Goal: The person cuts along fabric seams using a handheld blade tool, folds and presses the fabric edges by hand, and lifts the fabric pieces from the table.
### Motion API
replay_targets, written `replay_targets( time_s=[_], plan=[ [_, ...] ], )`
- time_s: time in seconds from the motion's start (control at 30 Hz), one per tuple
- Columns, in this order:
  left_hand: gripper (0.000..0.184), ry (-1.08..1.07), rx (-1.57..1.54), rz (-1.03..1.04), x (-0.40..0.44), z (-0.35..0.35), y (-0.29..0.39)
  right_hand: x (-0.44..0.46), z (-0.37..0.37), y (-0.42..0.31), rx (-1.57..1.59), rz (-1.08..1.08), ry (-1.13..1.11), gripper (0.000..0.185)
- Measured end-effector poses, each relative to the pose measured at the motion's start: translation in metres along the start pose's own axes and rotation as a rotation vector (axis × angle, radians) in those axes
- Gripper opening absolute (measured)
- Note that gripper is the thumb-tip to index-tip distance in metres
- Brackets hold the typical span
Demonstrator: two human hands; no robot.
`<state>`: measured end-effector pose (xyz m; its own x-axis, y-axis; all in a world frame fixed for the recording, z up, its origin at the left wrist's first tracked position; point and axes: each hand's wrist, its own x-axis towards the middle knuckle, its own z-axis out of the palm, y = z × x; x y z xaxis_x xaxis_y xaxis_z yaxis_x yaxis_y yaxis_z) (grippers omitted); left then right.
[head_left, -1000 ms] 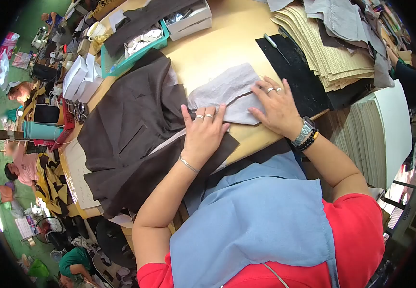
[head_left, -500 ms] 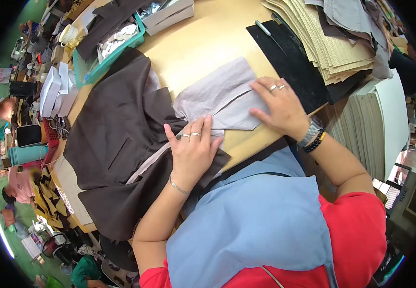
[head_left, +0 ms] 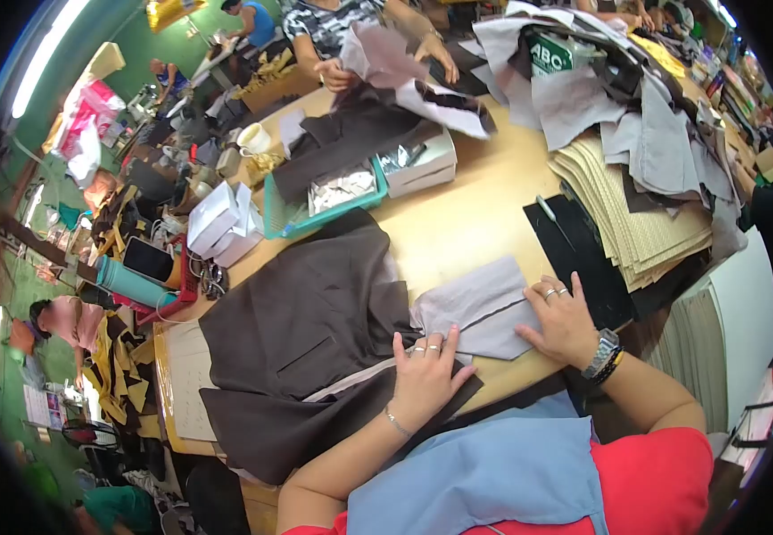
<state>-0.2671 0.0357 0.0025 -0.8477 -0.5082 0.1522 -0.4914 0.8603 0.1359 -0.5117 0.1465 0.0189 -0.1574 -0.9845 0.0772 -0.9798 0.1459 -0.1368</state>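
Observation:
A dark brown cloth garment piece (head_left: 306, 276) lies spread on the table, with a narrow slit in its lower part. From its right side extends a light grey lining piece (head_left: 471, 299), flat on the wood and crossed by a dark slanting slit. My left hand (head_left: 426, 379) rests with fingers apart where the brown cloth meets the lining. On the lining's right end lies my right hand (head_left: 565, 321), fingers spread and pressing lightly on the cloth. Neither hand grips anything.
A teal basket (head_left: 272, 209) of scraps and a white box (head_left: 431, 169) stand beyond the cloth. Right are a black board (head_left: 582, 267) with a pen (head_left: 545, 209) and stacked textured sheets (head_left: 636, 223). Across the table, another person's hands (head_left: 337, 76) handle cloth.
The view has tilted up, bringing the far side of the table and a person there into sight. My hands stay at nearly the same spots on the cloth.

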Motion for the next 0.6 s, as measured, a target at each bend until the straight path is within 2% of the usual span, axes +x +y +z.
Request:
replay_targets(
  time_s=[0.07,0.17,0.27,0.47,0.6],
  plan=[
    [0.067,0.025,0.068,-0.008,0.007,0.005,0.006,0.002,0.014,-0.007,0.039,-0.081,0.11,0.056],
    [0.065,0.046,0.112,-0.02,0.009,0.012,0.012,0.005,0.025,-0.033,0.195,-0.206,0.083,0.052],
    [0.063,0.08,0.113,-0.008,0.005,0.017,0.013,0.004,0.044,-0.042,0.219,-0.266,0.141,0.051],
    [0.06,0.094,0.118,0.004,0.004,0.016,0.013,0.004,0.045,-0.037,0.268,-0.316,0.182,0.049],
    [0.057,0.01,0.124,0.005,-0.003,0.008,0.009,-0.004,0.041,-0.03,0.314,-0.223,0.155,0.047]
  ],
)
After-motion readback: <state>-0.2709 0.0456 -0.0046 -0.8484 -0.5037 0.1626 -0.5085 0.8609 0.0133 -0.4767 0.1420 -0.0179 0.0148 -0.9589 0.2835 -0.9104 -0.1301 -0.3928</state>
